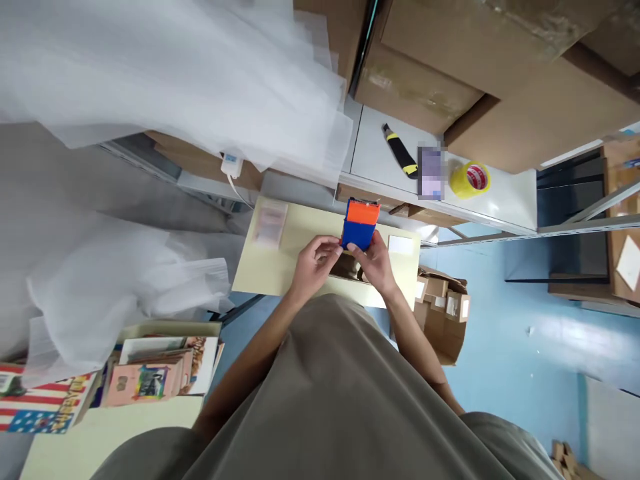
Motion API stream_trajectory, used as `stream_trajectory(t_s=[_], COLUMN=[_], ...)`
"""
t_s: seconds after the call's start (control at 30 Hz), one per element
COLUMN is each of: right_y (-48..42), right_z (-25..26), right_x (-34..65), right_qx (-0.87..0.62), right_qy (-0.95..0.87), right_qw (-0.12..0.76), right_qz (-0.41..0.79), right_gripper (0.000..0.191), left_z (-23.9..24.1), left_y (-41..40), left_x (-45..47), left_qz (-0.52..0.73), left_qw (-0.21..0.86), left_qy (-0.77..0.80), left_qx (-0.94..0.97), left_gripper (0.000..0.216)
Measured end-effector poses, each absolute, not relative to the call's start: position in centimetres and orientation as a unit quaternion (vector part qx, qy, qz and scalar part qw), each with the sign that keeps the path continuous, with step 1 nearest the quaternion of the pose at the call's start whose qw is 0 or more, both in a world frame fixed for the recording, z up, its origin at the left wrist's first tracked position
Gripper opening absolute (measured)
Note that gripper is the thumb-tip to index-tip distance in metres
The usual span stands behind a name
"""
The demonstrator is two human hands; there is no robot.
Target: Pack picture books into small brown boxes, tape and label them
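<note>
Both hands hold a small box (360,225), blue below and orange on top, above a pale yellow table (300,240). My left hand (316,261) pinches the box's lower left corner with closed fingers. My right hand (374,261) grips its lower right side, fingers curled. Something brown lies on the table right under the hands, mostly hidden. A white card (401,245) rests on the table to the right of the box, and a blurred clear packet (270,225) lies at its left end.
Behind the table a white shelf (500,193) carries a yellow-black utility knife (400,151) and a yellow tape roll (470,179). Large cardboard boxes (450,60) stand above. White foam sheets (150,80) pile at left. An open carton (443,310) sits on the blue floor; books (160,377) lie lower left.
</note>
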State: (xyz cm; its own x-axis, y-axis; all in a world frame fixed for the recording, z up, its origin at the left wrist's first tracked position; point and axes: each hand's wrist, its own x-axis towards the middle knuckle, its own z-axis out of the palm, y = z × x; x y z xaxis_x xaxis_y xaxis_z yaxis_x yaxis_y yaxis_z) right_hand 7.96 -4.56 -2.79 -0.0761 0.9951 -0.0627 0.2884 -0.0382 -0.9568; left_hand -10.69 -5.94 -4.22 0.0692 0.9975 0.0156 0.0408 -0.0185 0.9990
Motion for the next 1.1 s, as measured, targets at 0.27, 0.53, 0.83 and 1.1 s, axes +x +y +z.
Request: stream_trajectory(t_s=[0.27, 0.53, 0.83, 1.1], right_y=[-8.5, -10.1, -12.4, -14.0], right_z=[-3.1, -2.2, -0.4, 1.3], right_x=[6.0, 5.2, 4.2, 2.9], right_qx=[-0.571, -0.632, -0.651, -0.675], right_qy=[-0.526, -0.540, -0.614, -0.660], right_qw=[0.356, 0.284, 0.186, 0.122], right_qz=[0.521, 0.477, 0.405, 0.306], right_gripper=[0.063, 0.062, 0.050, 0.046], left_z=[-4.8, -3.8, 0.3, 0.2], left_y=[-9.6, -9.8, -5.7, -5.7], left_x=[-12.9, -15.4, -20.3, -22.5], left_qz=[0.445, 0.438, 0.458, 0.433], left_qw=[0.489, 0.499, 0.318, 0.282], left_qy=[0.483, 0.489, 0.439, 0.370], left_qx=[0.574, 0.566, 0.705, 0.772], left_gripper=[0.017, 0.030, 0.039, 0.028])
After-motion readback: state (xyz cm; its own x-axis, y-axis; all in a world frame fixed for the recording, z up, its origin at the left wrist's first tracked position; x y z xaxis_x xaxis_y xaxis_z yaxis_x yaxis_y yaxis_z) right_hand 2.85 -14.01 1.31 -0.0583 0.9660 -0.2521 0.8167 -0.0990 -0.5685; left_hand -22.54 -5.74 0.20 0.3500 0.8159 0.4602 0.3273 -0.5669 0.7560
